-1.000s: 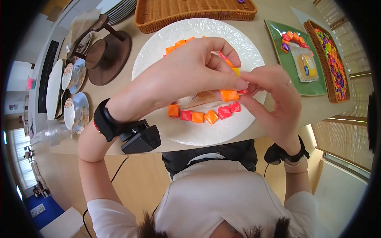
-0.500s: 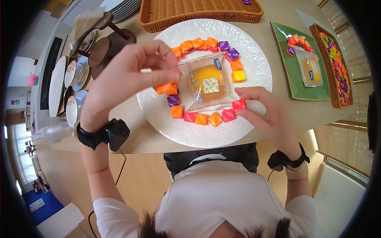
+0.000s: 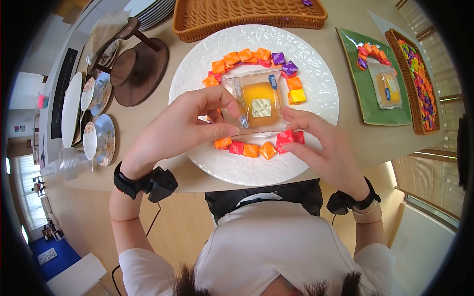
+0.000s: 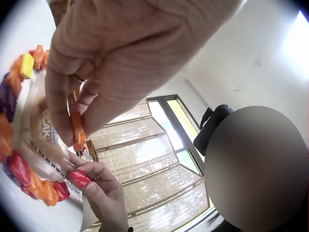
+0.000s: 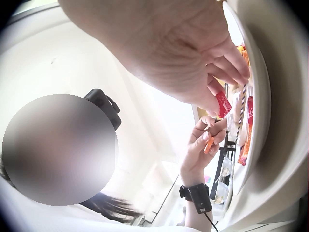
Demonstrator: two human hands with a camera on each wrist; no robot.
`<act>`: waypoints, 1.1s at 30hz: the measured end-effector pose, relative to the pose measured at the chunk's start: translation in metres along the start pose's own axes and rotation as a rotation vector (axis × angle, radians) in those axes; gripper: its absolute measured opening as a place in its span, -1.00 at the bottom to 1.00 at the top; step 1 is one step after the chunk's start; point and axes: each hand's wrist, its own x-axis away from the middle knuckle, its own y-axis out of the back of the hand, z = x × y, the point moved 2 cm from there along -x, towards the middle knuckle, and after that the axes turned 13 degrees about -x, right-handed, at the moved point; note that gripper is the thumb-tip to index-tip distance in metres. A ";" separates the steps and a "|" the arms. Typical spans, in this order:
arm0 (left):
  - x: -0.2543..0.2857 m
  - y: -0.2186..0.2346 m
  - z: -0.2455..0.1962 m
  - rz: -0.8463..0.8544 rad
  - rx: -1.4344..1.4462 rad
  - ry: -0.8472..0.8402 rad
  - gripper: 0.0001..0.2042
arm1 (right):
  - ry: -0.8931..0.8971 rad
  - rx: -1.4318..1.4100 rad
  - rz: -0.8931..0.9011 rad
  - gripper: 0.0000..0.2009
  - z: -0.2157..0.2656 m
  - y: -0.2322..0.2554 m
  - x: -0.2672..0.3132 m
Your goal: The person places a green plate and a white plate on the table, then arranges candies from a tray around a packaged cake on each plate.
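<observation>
Both hands work over a large white plate (image 3: 197, 74) bearing a ring of wrapped square candies around a packaged yellow cake (image 3: 259, 91). My left hand (image 3: 180, 123), above the plate's left part, pinches an orange wrapped candy (image 4: 78, 130) between thumb and fingers. At the front right of the ring, my right hand (image 3: 328, 145) pinches a red wrapped candy (image 3: 284, 140) between thumb and fingertips. Another red candy (image 3: 298, 137) lies just beside it. A yellow candy (image 3: 296, 96) and purple candies (image 3: 290, 67) sit on the ring's far right.
Behind the plate stands a wicker tray (image 3: 247, 17). To the right are a green plate (image 3: 368, 106) with candies and a packaged cake, and a wicker basket (image 3: 419, 84) full of candies. On the left stand a dark wooden stand (image 3: 143, 79) and cups on saucers (image 3: 106, 140).
The hands were close together over the plate, then parted. My left hand moved off left, then came back toward the cake. My right hand brought a red candy to the front right of the ring.
</observation>
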 end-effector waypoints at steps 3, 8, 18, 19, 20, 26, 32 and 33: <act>0.000 -0.001 0.002 -0.022 0.023 -0.010 -0.82 | 0.111 0.040 0.009 -0.72 -0.003 -0.001 -0.003; 0.002 -0.001 0.002 -0.029 -0.014 -0.008 -0.82 | 0.096 0.021 0.012 -0.72 -0.004 -0.003 -0.009; 0.004 0.003 0.004 -0.055 -0.014 -0.019 -0.80 | 0.074 -0.034 -0.011 -0.73 -0.004 0.002 -0.010; 0.008 0.005 0.000 -0.094 -0.010 0.011 -0.80 | 0.160 0.053 -0.069 -0.74 -0.004 0.009 -0.008; 0.011 0.006 -0.003 -0.132 -0.006 0.040 -0.79 | 0.245 0.141 -0.127 -0.75 -0.004 0.014 -0.006; 0.026 -0.004 -0.017 -0.134 0.115 0.077 -0.79 | 0.165 0.303 -0.099 -0.77 0.000 0.029 0.007; 0.026 -0.012 -0.020 -0.106 0.119 0.041 -0.80 | 0.229 0.349 -0.086 -0.76 -0.009 0.023 0.009; 0.026 -0.011 -0.020 -0.106 0.118 0.041 -0.80 | 0.230 0.349 -0.087 -0.76 -0.011 0.023 0.009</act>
